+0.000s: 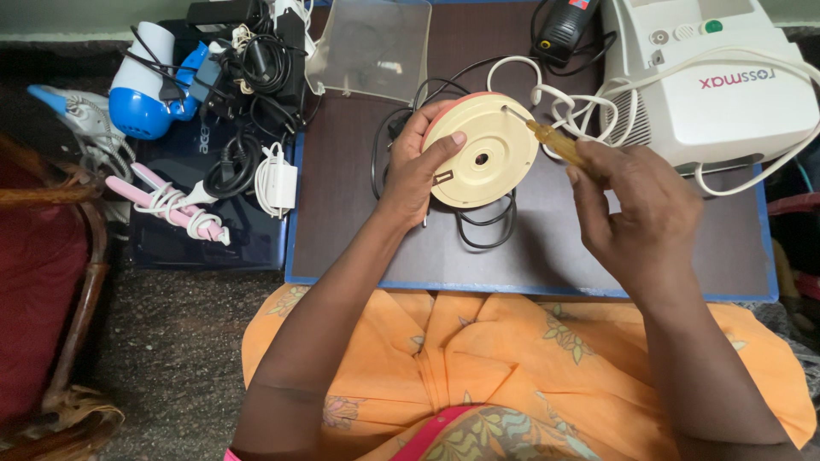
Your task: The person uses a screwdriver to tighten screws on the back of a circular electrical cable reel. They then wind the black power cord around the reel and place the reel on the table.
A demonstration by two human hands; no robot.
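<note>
The amber-handled screwdriver is gripped in the closed right hand, its thin shaft angled up and left so that the tip meets the outer part of the round cream base; the base itself is clasped at its left rim by the left hand, thumb laid across the face. For a clean turn, the blade is judged best kept square in the screw head and pressed along its own axis, while the disc is steadied against rotation by the left hand. The base is held tilted above a dark board, above the orange-clad lap. It is shown as a flat disc with a pinkish rim, a central hole and a small slot near the thumb. A black cord is looped beneath it. Beyond lie a white cord and a white machine.
</note>
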